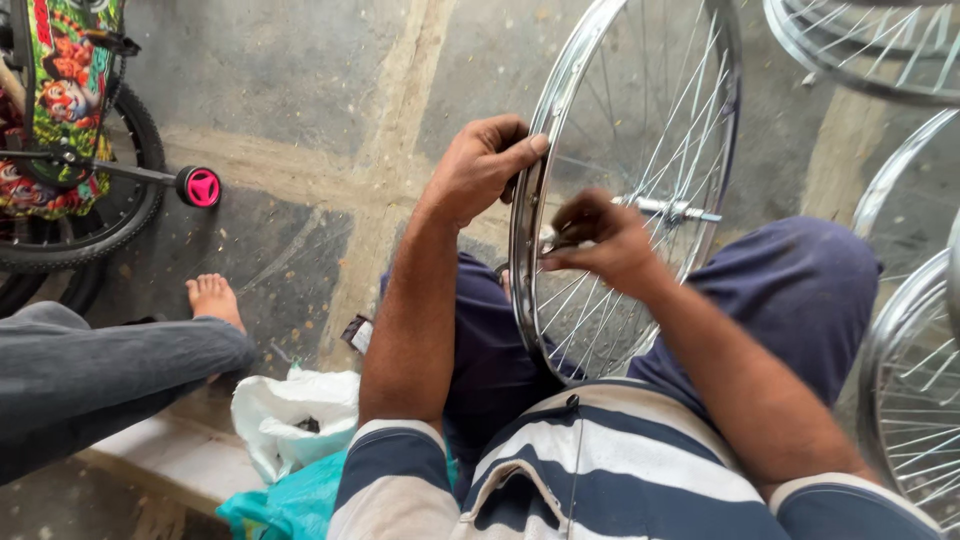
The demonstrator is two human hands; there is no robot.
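Note:
A shiny spoked bicycle wheel (640, 110) stands upright between my knees, its rim turned edge-on toward me. My left hand (480, 165) grips the rim on its left side, thumb over the edge. My right hand (600, 240) reaches through the spokes near the rim, blurred, its fingers pinched on a small tool or spoke nipple that I cannot make out. The axle (675, 210) sticks out just right of that hand.
More spoked rims lie at the top right (870, 45) and right edge (915, 400). A child's bicycle with a pink training wheel (200, 187) stands at far left. Another person's leg and bare foot (213, 300) stretch in from the left. A white bag (290, 415) lies by my left side.

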